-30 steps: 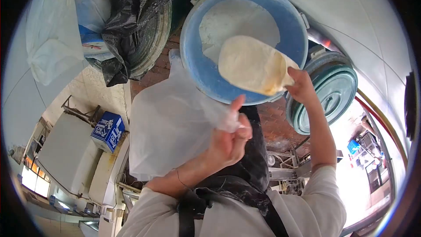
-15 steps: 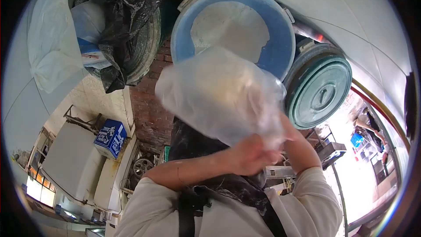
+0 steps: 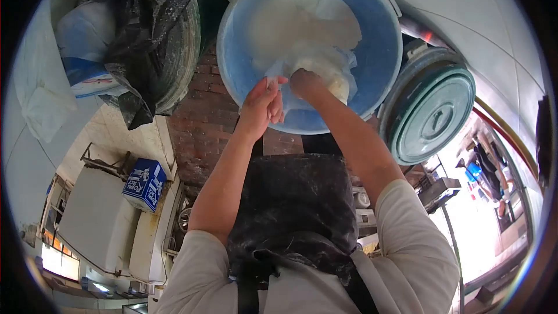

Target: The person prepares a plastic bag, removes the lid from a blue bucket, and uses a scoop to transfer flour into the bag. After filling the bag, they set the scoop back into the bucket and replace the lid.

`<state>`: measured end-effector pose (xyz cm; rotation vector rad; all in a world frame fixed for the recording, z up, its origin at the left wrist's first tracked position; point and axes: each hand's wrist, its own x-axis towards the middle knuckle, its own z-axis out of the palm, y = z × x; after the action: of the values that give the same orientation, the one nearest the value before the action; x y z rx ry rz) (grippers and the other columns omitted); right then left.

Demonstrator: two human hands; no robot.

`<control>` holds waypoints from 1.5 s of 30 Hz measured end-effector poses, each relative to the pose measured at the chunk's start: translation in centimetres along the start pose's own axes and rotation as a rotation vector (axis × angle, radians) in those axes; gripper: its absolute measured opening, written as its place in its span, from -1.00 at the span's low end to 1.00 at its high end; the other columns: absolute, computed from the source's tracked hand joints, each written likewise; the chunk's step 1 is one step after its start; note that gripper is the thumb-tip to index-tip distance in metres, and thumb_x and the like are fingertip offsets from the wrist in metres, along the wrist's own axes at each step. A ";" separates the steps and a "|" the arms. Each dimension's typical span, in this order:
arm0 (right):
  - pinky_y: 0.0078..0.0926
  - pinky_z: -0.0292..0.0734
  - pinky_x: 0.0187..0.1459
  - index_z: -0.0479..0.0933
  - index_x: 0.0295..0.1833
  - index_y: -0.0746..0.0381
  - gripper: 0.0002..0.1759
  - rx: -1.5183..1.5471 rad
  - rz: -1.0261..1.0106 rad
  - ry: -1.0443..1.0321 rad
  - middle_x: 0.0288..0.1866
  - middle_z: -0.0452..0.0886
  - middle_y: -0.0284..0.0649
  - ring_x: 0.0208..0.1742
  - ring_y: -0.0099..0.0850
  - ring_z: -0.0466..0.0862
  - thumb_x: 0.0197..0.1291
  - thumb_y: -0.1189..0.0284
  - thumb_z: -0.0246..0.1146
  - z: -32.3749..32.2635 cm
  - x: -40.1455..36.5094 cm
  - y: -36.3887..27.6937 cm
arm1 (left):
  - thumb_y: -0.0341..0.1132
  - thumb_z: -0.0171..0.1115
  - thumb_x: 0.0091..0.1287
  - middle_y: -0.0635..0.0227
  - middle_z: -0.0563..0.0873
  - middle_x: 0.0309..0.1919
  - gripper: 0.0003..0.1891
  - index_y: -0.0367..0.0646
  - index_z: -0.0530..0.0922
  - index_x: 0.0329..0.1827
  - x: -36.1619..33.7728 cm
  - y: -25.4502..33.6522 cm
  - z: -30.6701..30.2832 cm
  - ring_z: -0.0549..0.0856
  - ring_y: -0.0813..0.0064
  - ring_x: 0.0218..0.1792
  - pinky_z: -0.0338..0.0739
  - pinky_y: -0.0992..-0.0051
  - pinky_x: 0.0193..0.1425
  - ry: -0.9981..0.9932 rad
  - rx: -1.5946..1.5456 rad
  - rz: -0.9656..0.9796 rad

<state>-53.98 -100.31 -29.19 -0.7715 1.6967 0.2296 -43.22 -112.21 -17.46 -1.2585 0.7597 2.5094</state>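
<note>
In the head view, a clear plastic bag (image 3: 322, 58) hangs inside a large blue tub (image 3: 372, 35), over the white powder (image 3: 331, 14). Something pale and yellowish shows through its lower right side. My right hand (image 3: 306, 85) is closed, gripping the bag near its gathered edge. To its left, my left hand (image 3: 263, 104) pinches the bag's edge between thumb and forefinger, its other fingers loosely bent. Both hands are over the tub's near rim. A hazy patch blurs the powder at the left.
A green-lidded bin (image 3: 433, 116) stands to the right of the tub. At the left, a round bin (image 3: 186, 58) is partly covered by a black plastic bag (image 3: 136, 29). A blue and white box (image 3: 145, 183) sits lower left. Brick floor (image 3: 200, 104) shows between the bins.
The bag has gone from in front of my chest down into the blue tub. My hands have moved forward and apart, and a haze has appeared over the powder.
</note>
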 end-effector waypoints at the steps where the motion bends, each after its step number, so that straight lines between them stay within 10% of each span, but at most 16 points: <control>1: -0.14 0.65 0.09 0.73 -0.04 0.23 -0.72 0.002 0.011 0.002 0.02 0.71 0.04 0.12 -0.04 0.73 0.21 0.45 0.19 -1.1 -1.4 -0.3 | 0.03 0.12 0.54 0.55 0.32 -0.67 -0.56 -0.17 0.51 0.17 0.3 0.0 -0.1 0.31 0.62 -0.68 0.31 0.51 -0.47 -0.010 -0.001 -0.004; 13: -0.03 0.60 0.00 0.55 0.05 0.30 -0.61 0.139 0.153 0.534 -0.18 0.73 0.10 -0.05 0.04 0.73 0.28 0.23 0.28 -11.2 -12.5 3.4 | 0.10 0.19 0.49 0.56 0.42 -0.60 -0.54 -0.15 0.52 0.11 -0.7 -1.5 -0.4 0.39 0.68 -0.59 0.40 0.55 -0.40 -0.016 0.341 -0.150; 22: -0.09 0.62 0.03 0.57 0.10 0.15 -0.63 -0.173 0.216 0.573 0.01 0.73 -0.06 0.08 -0.07 0.72 0.33 0.14 0.27 -7.4 10.2 10.3 | 0.09 0.30 0.40 0.26 0.57 -0.46 -0.50 -0.12 0.50 0.15 -4.8 -5.0 1.1 0.66 0.34 -0.36 0.54 0.36 -0.20 -0.411 1.049 0.104; 24: -0.13 0.63 0.06 0.59 0.12 0.11 -0.66 -0.083 0.246 0.526 0.07 0.71 -0.08 0.12 -0.10 0.71 0.36 0.18 0.23 -5.6 15.0 10.3 | 0.05 0.31 0.39 0.15 0.62 -0.43 -0.49 -0.24 0.48 0.09 -5.0 -4.5 0.9 0.69 0.20 -0.38 0.54 0.26 -0.22 -0.462 0.968 -0.139; 32: -0.09 0.57 0.15 0.54 0.28 0.15 -0.41 0.319 0.119 0.719 0.09 0.71 -0.03 0.12 -0.07 0.69 0.33 -0.03 0.25 -0.9 21.9 10.8 | 0.08 0.30 0.42 0.51 0.38 -0.53 -0.36 -0.26 0.41 0.32 -4.8 -6.9 -3.5 0.38 0.59 -0.52 0.33 0.53 -0.37 -0.192 0.428 0.015; 37: -0.18 0.60 0.08 0.53 0.35 0.10 -0.35 0.587 -0.066 0.834 0.07 0.72 0.03 0.05 -0.03 0.72 0.24 0.02 0.39 0.9 18.3 13.3 | 0.24 0.33 0.29 0.55 0.41 -0.57 -0.06 -0.11 0.15 0.57 -1.6 -1.9 -3.9 0.35 0.67 -0.64 0.40 0.52 -0.38 -0.064 -0.133 0.003; 45: -0.19 0.59 -0.10 0.59 0.06 0.22 -0.59 0.555 -0.175 0.855 -0.19 0.71 0.05 -0.11 0.05 0.71 0.21 0.22 0.46 -4.3 1.2 12.7 | 0.15 0.02 0.55 0.57 0.24 -0.61 -0.37 -0.04 0.29 0.52 6.8 3.7 -5.3 0.23 0.62 -0.63 0.33 0.44 -0.34 0.031 -0.242 0.107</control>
<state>-65.12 -93.38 -32.21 -0.6145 2.3055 -0.7726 -45.33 -118.33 -24.28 -1.3688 0.5562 2.7412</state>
